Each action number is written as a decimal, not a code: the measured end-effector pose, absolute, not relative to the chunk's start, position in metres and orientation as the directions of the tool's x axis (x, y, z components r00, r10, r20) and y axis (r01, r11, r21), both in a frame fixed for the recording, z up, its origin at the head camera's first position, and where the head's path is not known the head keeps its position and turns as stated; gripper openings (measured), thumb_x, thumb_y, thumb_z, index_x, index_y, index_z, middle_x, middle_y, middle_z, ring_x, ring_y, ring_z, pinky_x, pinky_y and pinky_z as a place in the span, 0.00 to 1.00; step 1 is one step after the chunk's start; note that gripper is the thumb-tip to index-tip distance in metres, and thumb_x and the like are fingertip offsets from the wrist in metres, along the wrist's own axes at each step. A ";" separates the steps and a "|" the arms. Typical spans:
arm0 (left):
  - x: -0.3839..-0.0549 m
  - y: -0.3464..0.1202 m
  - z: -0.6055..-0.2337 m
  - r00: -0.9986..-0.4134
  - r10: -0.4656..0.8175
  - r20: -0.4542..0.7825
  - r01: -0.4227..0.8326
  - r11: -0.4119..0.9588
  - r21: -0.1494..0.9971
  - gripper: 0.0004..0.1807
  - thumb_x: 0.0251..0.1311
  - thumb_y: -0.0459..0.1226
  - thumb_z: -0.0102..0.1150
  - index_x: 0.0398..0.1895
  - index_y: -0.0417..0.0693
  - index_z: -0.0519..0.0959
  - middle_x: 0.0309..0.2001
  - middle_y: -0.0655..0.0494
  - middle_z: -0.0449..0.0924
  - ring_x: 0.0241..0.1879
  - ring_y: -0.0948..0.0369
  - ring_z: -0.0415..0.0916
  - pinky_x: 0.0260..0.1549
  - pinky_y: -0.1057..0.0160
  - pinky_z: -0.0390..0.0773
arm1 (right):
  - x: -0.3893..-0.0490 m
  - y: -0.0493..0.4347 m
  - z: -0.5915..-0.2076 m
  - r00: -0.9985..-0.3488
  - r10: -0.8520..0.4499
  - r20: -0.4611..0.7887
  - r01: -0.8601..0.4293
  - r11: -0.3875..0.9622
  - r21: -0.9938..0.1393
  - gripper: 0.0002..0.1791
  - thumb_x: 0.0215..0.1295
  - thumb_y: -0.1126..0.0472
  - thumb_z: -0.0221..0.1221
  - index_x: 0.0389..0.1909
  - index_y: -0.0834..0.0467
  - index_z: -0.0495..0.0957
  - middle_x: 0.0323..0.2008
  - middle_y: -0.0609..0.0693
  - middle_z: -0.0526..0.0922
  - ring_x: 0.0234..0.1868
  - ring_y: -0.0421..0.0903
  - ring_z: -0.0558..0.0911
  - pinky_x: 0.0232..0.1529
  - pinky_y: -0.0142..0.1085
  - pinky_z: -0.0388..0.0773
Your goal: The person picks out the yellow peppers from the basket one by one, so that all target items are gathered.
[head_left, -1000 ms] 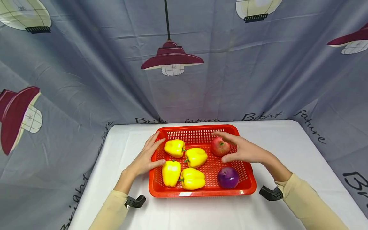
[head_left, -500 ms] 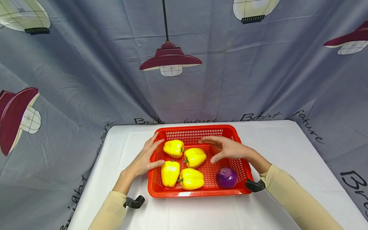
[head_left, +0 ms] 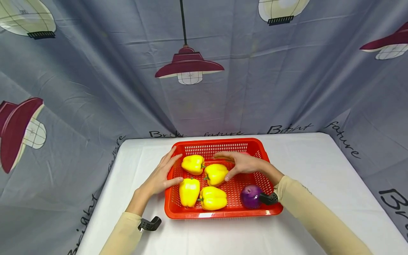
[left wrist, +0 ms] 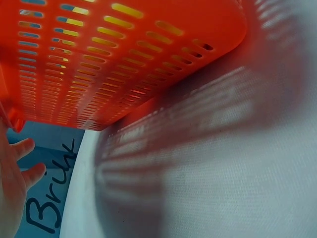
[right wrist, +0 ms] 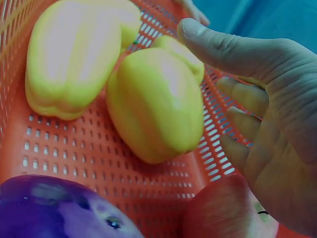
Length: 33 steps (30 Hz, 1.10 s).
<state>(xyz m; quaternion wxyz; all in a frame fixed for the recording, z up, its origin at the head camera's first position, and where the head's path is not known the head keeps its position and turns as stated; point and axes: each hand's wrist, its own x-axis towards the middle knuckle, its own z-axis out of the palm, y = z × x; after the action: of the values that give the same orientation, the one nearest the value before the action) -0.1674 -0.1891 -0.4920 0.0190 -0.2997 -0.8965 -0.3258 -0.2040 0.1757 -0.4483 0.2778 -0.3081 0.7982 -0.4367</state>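
Sleeves point(head_left: 318, 216) in beige come in from the near edge, a black wrist camera point(head_left: 149, 224) at each cuff; the right one now overlaps the purple onion-like vegetable point(head_left: 250, 197), which a second ago lay in full view. That vegetable, round and glossy, sits in the near right corner of a red plastic basket point(head_left: 223, 214) with slotted walls and floor.

Four yellow bell peppers lie on the basket's left and middle, shiny and green-stemmed: front left pepper point(head_left: 189, 193), front right pepper point(head_left: 213, 198), middle pepper point(head_left: 215, 173), back left pepper point(head_left: 192, 164). None has shifted. The left hand point(head_left: 160, 177) is spread along the left rim, same as before, its grip loose and bare. The right hand point(head_left: 243, 163) has travelled left from the basket's right side to the middle pepper, fingers relaxed, nothing in its grip; whether the thumb touches the pepper I can't tell. Below that hand, the red apple point(right wrist: 215, 210) is now mostly hidden in the head view.

Past the white-covered desk point(head_left: 204, 237), a grey-blue curtain point(head_left: 229, 106) carries printed maroon lamps point(head_left: 189, 65) and black script: "Bright" up the left side, "fature" repeated, other words bent by folds.
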 end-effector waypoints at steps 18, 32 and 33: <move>-0.168 -0.189 -0.496 -0.818 0.521 0.242 0.550 0.587 0.594 0.46 0.57 0.48 0.68 0.78 0.48 0.60 0.82 0.55 0.37 0.77 0.48 0.44 0.66 0.33 0.57 | -0.209 0.158 -0.465 -0.626 -0.738 -0.252 -0.215 0.474 -0.854 0.49 0.51 0.57 0.77 0.74 0.56 0.64 0.70 0.51 0.68 0.69 0.55 0.65 0.69 0.57 0.60; -0.168 -0.189 -0.497 -0.817 0.520 0.250 0.552 0.578 0.601 0.45 0.58 0.48 0.68 0.78 0.48 0.60 0.82 0.54 0.38 0.77 0.49 0.44 0.66 0.32 0.56 | -0.210 0.149 -0.474 -0.605 -0.758 -0.244 -0.299 0.501 -0.812 0.48 0.48 0.54 0.78 0.72 0.52 0.68 0.62 0.47 0.74 0.53 0.48 0.74 0.55 0.45 0.73; -0.168 -0.189 -0.497 -0.817 0.520 0.250 0.551 0.578 0.602 0.45 0.58 0.47 0.68 0.78 0.49 0.60 0.82 0.54 0.38 0.77 0.49 0.44 0.66 0.33 0.56 | -0.209 0.148 -0.475 -0.609 -0.753 -0.248 -0.301 0.509 -0.806 0.48 0.48 0.54 0.78 0.72 0.51 0.69 0.61 0.47 0.74 0.52 0.48 0.74 0.54 0.45 0.73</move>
<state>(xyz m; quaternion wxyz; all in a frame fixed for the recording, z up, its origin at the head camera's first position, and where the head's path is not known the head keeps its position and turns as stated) -0.1682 -0.1888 -0.4967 0.0228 -0.3017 -0.8879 -0.3466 -0.2094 0.1479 -0.4749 0.3015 -0.3236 0.8146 -0.3752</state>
